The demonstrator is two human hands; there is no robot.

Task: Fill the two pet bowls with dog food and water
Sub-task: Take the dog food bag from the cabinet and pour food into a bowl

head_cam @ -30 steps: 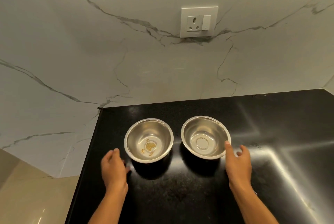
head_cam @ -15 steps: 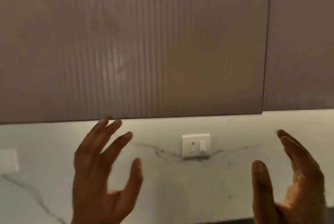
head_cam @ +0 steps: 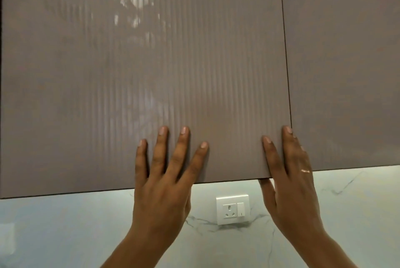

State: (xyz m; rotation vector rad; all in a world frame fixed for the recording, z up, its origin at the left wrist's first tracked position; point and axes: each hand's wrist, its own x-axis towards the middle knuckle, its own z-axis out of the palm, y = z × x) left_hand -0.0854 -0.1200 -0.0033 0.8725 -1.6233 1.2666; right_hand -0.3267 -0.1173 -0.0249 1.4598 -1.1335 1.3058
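Neither pet bowl shows in the head view, and no dog food or water is visible. A ribbed, glossy brown upper cabinet door (head_cam: 142, 68) fills most of the frame and is closed. My left hand (head_cam: 164, 172) lies flat on its lower part with the fingers spread; its thumb is hidden. My right hand (head_cam: 290, 172) holds the door's lower right corner, fingers on the front face and thumb hooked under the bottom edge. A ring sits on one finger of this hand.
A second brown cabinet door (head_cam: 346, 62) adjoins on the right, split off by a thin vertical gap. Below the cabinets runs a white marble wall (head_cam: 65, 224) with a white socket and switch plate (head_cam: 233, 210) between my wrists.
My view has swung up from the countertop and the two steel bowls to the upper cabinet. Both hands rose from beside the bowls and now rest on the cabinet door.
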